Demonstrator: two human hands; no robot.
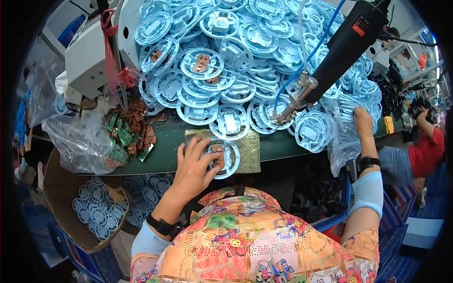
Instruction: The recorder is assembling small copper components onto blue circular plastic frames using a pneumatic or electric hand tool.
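Observation:
A light-blue round plastic housing (230, 159) with a brown circuit board (217, 156) in it lies at the table's front edge, partly on a yellowish pad (250, 152). Over its left side is my left hand (191, 166), fingers spread, thumb and forefinger by the rim and the board. Out to the right, my right hand (364, 123) reaches to a heap of light-blue plastic parts (365, 101) beside a clear plastic bag (340, 146). Its fingers are bent together at these parts; what they hold is hidden. A black electric screwdriver (342, 49) hangs above, slanting down toward the pad.
A large pile of light-blue housings (259, 37) covers the back of the green table (165, 158). Brown and green circuit boards (137, 125), loose screws and a clear bag (78, 139) lie left. A cardboard box (61, 188) of housings stands below. Another person (424, 151) is at far right.

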